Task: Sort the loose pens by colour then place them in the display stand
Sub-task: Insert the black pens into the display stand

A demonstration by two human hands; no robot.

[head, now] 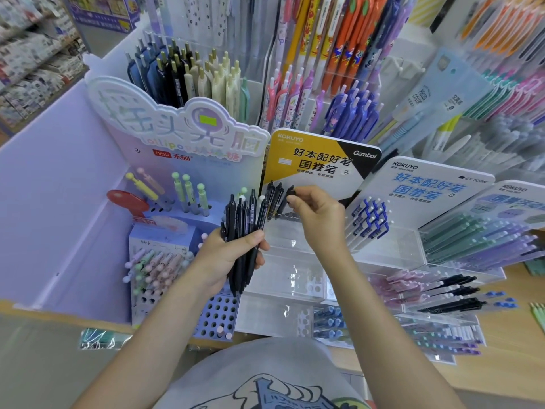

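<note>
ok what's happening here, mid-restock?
A person is filling a pen display. The left hand grips a bundle of black pens, tips down. The right hand pinches the top of one black pen at the yellow-and-black Kokuyo stand, where two black pens already stand upright beside it. Most of the clear tiers below look unfilled.

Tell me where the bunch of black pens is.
Head view, centre-left: the bunch of black pens stands upright in the left hand, in front of the yellow Kokuyo sign.
</note>
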